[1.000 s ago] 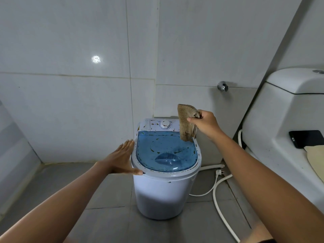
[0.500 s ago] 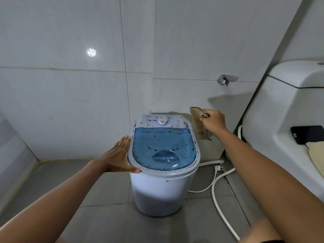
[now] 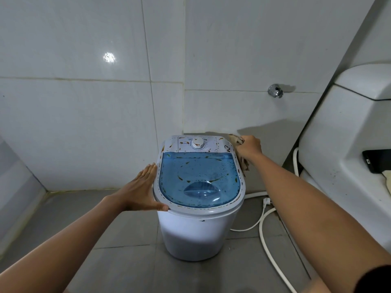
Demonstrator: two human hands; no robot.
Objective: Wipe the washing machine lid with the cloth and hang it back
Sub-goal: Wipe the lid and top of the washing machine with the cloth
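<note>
Right hand (image 3: 250, 148) clenched on brown cloth (image 3: 243, 163) at lid's (image 3: 198, 178) far right corner. Left hand (image 3: 139, 192) flat, fingers straight, against washer's (image 3: 196, 235) left rim; holds nothing.

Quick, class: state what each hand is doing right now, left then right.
Left hand: open, flat against the left rim of the washing machine lid, holding nothing.
Right hand: closed on the cloth at the lid's back right edge.

Translucent blue lid (image 3: 198, 178) — brown-speckled, tan cloth (image 3: 243, 163), white tiles (image 3: 84, 113)
</note>
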